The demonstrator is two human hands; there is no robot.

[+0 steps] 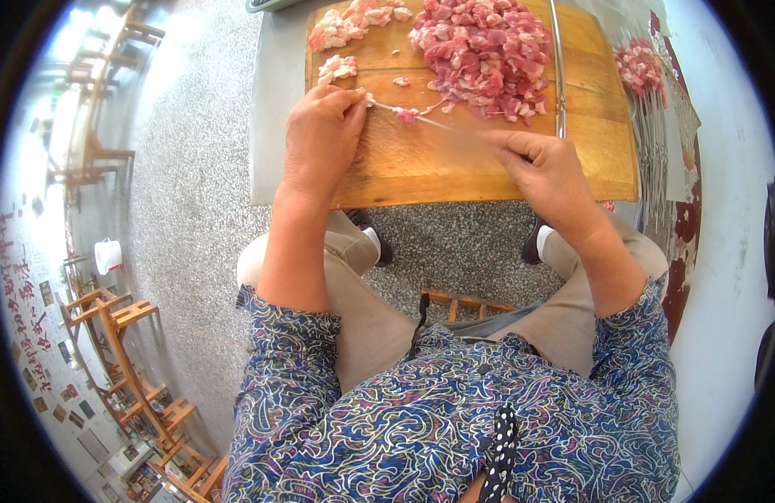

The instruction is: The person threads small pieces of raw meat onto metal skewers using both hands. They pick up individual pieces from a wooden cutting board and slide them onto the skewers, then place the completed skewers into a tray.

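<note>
My left hand (328,129), above the left side of a wooden cutting board (412,173), pinches a small pale piece of fat (369,99) at one end of a thin metal skewer (436,124). Farther along the skewer sits a small pink piece of meat (406,115). The skewer's other end runs into a blur before my right hand (541,163), whose thumb and fingers grip it. Beyond my hands a large heap of cut raw meat (482,56) lies on the board. Pale fatty pieces (343,28) lie at the far left, with a smaller clump (337,67) nearer my left hand.
A long shiny metal bar (558,69) lies on the board right of the heap. Off the board's right edge rests a bundle of metal skewers (653,157) with threaded meat (640,66). Wooden benches (126,314) and a white bucket (108,256) stand to the left.
</note>
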